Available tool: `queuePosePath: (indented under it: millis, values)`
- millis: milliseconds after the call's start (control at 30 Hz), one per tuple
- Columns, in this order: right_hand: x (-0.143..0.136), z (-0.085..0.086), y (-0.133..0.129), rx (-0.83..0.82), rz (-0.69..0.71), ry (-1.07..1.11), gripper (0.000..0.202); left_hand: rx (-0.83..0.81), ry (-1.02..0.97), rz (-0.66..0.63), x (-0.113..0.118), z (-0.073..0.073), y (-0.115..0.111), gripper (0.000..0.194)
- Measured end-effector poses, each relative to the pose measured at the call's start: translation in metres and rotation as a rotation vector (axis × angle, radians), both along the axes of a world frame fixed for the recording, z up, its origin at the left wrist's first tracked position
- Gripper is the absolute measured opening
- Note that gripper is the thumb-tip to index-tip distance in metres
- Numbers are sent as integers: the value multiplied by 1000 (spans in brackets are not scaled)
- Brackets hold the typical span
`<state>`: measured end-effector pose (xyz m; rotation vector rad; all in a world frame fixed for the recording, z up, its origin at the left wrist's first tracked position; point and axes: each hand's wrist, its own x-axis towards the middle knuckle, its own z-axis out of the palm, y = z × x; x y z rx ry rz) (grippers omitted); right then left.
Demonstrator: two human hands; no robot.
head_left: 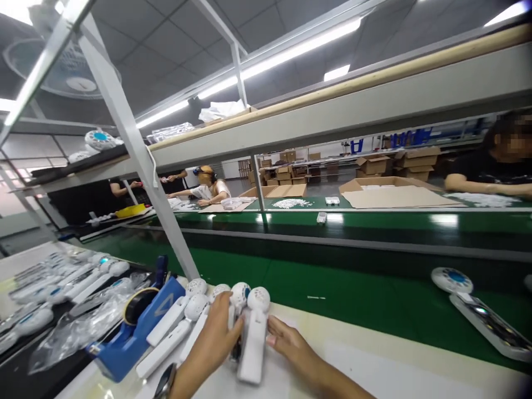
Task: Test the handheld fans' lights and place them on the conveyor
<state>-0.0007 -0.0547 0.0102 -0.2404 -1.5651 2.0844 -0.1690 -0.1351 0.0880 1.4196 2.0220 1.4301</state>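
On the pale bench [374, 366] beside the green conveyor [353, 293], both hands' grip holds white handheld fans [253, 338].

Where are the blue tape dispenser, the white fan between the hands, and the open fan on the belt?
blue tape dispenser [135, 332], head view, on its blue side wall.
white fan [253, 341], head view, on its handle.
open fan [477, 313], head view, on its opened handle.
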Motion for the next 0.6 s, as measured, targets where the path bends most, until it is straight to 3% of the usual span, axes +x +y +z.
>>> queuePosePath:
  millis: [100,167,233,333,400,467,533,600]
  values:
    - [13,-7,12,64,-69,-112,64,1,256,-33,17,9,-5,46]
    - [31,-16,28,135,-162,-119,51,13,304,-160,35,-6,3,45]
    - [61,-23,49,245,-322,-134,36,-11,322,-348,57,-35,18,42]
    - [134,-26,86,486,-709,-241,26,-272,313,-587,98,-80,47,45]
    - [197,-24,108,651,-1036,-411,29,-369,309,-693,127,-99,65,48]
    - [259,-20,126,763,-1350,-718,30,-333,286,-777,153,-106,81,45]
    - [309,-19,140,692,-1501,-832,30,-244,246,-838,174,-104,98,42]
    - [341,-20,149,569,-1643,-930,31,-169,216,-873,191,-98,115,39]
